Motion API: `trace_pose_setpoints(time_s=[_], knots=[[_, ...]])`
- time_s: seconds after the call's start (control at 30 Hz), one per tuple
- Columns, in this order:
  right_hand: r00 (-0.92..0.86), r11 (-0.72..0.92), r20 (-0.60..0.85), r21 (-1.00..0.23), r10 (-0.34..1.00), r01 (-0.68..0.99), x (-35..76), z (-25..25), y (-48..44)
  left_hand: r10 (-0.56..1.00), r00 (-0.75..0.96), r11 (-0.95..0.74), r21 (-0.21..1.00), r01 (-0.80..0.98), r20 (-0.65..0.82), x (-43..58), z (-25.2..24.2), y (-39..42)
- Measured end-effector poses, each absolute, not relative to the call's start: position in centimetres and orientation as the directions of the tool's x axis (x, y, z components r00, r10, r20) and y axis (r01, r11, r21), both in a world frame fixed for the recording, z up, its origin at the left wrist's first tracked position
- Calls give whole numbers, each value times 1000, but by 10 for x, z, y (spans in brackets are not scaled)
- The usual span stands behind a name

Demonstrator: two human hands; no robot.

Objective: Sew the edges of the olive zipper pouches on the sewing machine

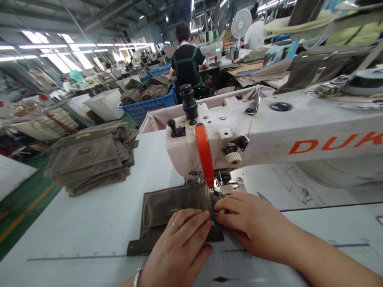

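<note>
A brown fabric piece [167, 207] with a small label lies flat on the white table under the head of a white sewing machine [269, 131]. My left hand [179, 243], a ring on one finger, lies on the fabric with fingers stretched flat. My right hand [254, 223] rests beside it, fingertips pressed on the fabric's right edge just in front of the presser foot [223, 185]. An orange guard [205, 153] hangs on the machine head above the needle.
A stack of similar brown fabric pieces [92, 159] sits at the table's left. Behind it stand a blue basket [149, 105] of folded fabric and white bins. A person in a black shirt [188, 63] works at a far table.
</note>
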State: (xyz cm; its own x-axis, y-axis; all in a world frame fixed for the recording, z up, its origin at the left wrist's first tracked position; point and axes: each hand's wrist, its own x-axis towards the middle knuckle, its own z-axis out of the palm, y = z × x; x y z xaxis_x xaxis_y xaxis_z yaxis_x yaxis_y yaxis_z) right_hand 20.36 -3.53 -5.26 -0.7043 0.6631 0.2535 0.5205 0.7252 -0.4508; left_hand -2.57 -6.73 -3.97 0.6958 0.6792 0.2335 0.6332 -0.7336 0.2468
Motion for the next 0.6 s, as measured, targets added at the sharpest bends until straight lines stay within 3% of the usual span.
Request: trace_pose_setpoints(time_s=[0.23,0.43,0.6], knots=[[-688,703,258,-503,678,503,204,-51,-35,685,688,-725,328,606,242,-28,-42,-67],[-673,728,302,-418,676,543,204,-56,-37,682,675,-730,331,598,282,-23,-48,-68],[-665,744,348,-421,661,519,203,-59,-39,646,672,-763,322,560,362,-19,-54,-65]])
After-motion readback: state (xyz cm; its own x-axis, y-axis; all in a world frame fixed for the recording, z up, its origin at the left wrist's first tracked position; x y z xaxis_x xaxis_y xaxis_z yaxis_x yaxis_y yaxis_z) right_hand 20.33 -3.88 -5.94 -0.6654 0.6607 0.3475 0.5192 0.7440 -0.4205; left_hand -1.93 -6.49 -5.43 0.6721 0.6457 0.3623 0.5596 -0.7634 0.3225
